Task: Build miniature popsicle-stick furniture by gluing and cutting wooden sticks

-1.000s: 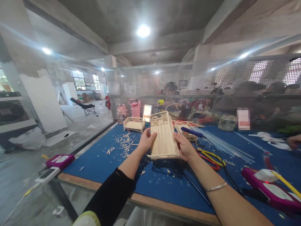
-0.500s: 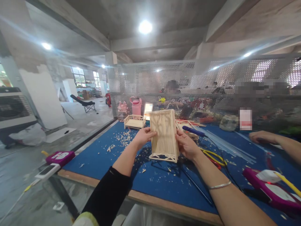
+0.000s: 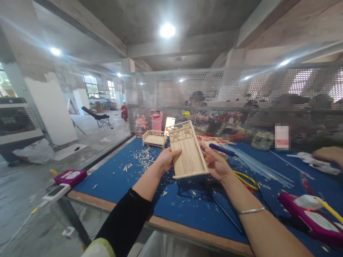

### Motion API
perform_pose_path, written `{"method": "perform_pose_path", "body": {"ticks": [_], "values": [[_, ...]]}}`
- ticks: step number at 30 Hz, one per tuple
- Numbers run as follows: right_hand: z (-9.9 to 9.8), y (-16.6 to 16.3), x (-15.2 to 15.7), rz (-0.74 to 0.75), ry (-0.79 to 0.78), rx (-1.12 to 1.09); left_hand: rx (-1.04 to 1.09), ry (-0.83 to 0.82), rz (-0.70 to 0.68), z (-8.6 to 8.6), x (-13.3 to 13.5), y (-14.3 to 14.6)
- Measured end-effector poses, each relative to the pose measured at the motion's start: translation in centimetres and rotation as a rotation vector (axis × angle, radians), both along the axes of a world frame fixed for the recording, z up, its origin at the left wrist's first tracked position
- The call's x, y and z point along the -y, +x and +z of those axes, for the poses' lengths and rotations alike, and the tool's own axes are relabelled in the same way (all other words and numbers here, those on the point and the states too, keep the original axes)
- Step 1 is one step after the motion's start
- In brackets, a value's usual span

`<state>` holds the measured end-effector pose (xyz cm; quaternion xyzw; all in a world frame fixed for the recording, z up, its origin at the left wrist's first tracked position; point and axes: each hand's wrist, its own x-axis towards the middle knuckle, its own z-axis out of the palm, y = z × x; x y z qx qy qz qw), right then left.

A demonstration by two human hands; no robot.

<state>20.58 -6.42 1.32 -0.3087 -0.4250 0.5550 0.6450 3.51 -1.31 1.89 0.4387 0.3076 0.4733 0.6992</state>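
A small wooden model made of thin sticks (image 3: 187,150) is held up above the blue table mat (image 3: 120,182). My left hand (image 3: 166,159) grips its left edge with fingers curled round it. On the opposite edge my right hand (image 3: 217,164) holds it, thumb on top. The slatted flat face of the model points up towards me, and a lattice rail shows at its far end. A silver bangle sits on my right wrist.
A finished little wooden bench (image 3: 154,138) stands at the far left of the mat, with wood shavings (image 3: 140,159) scattered near it. Yellow-handled pliers (image 3: 245,178), a purple-handled tool (image 3: 221,149) and clear rods (image 3: 257,166) lie right. Pink devices (image 3: 311,217) (image 3: 71,176) sit at both edges. Another person's hand (image 3: 328,153) rests far right, behind which is a mesh screen.
The wooden model was tipped upright half a second ago and is now tilted back flatter, its far end swung left. Another person's arm at the right has drawn back.
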Motion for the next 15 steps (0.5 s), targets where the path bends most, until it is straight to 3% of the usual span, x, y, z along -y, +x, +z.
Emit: {"method": "perform_pose_path", "body": {"ticks": [4,6,11,15], "values": [[-0.5,1.8,-1.4,-0.331,-0.059,-0.016,0.158,-0.146,0.184,0.1,-0.4,0.6],[-1.0,2.0,-2.0,-0.415,-0.106,0.042,0.178,-0.162,0.221,0.1,-0.5,0.9],[-2.0,0.5,-2.1,-0.307,-0.17,0.13,0.124,-0.144,0.258,-0.9,-1.0,1.5],[-3.0,-0.2,-2.3,-0.25,-0.159,0.286,-0.079,-0.188,0.202,-2.6,-0.9,1.3]]}}
